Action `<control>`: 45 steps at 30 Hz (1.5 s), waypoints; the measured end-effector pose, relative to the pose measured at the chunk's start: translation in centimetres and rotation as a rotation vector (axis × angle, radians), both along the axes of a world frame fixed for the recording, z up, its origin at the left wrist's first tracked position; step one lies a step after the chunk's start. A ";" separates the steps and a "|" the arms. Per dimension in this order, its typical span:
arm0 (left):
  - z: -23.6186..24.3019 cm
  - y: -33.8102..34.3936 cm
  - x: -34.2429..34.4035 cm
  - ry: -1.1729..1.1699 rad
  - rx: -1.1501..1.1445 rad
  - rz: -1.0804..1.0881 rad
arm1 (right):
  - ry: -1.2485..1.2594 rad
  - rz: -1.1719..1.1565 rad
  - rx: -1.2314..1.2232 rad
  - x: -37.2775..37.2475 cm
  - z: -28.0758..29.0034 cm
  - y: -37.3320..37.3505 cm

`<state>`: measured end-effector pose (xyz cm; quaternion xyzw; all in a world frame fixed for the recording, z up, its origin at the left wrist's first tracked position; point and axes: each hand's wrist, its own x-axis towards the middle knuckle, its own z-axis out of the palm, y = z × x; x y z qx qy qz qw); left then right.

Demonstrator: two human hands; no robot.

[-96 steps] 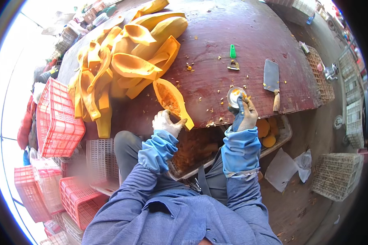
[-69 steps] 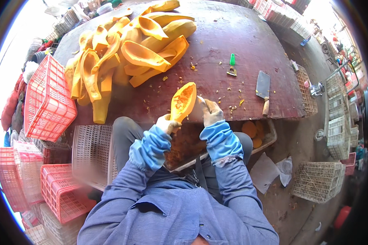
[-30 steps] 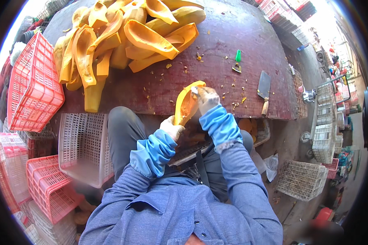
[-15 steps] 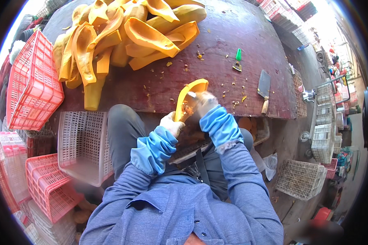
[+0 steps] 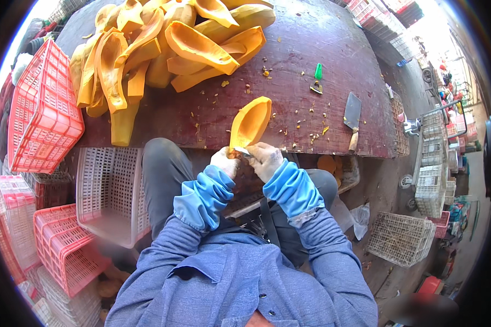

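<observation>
My gloved left hand (image 5: pixel 224 162) grips the lower end of a hollowed yellow-orange pumpkin piece (image 5: pixel 250 121), held upright over the table's near edge. My gloved right hand (image 5: pixel 265 162) is closed on a small metal scraper (image 5: pixel 242 151) at the piece's lower end, close beside my left hand. The cavity above shows smooth orange flesh. A pile of hollowed pumpkin pieces (image 5: pixel 196 46) lies at the back left of the dark red table (image 5: pixel 322 38). A green-handled peeler (image 5: pixel 318 72) and a cleaver (image 5: pixel 352 110) lie to the right, among scattered seeds.
A red crate (image 5: pixel 43 109) leans at the table's left. A white crate (image 5: pixel 112 193) and more red crates (image 5: pixel 65 248) stand below left. Under the table, a tray (image 5: pixel 348 174) holds orange pieces. A grey crate (image 5: pixel 399 240), plastic bags (image 5: pixel 359 218) and a loaded trolley (image 5: pixel 431 158) are at right.
My right hand has moved down from inside the hollow to the piece's lower end. The piece has risen slightly and turned, and the loose pulp seen in its hollow earlier is no longer there.
</observation>
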<state>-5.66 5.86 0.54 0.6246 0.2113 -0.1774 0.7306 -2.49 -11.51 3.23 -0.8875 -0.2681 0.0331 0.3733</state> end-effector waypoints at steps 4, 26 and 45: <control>0.9 0.6 0.4 -0.036 0.208 -0.122 | -0.056 -0.249 0.038 0.9 -0.3 -1.5; 2.6 0.0 -0.1 -0.043 -0.060 -0.050 | 0.625 -0.301 0.367 1.5 -0.2 0.0; 0.3 0.1 0.1 0.004 0.182 -0.202 | 0.239 -0.223 -0.044 5.9 -1.3 -1.4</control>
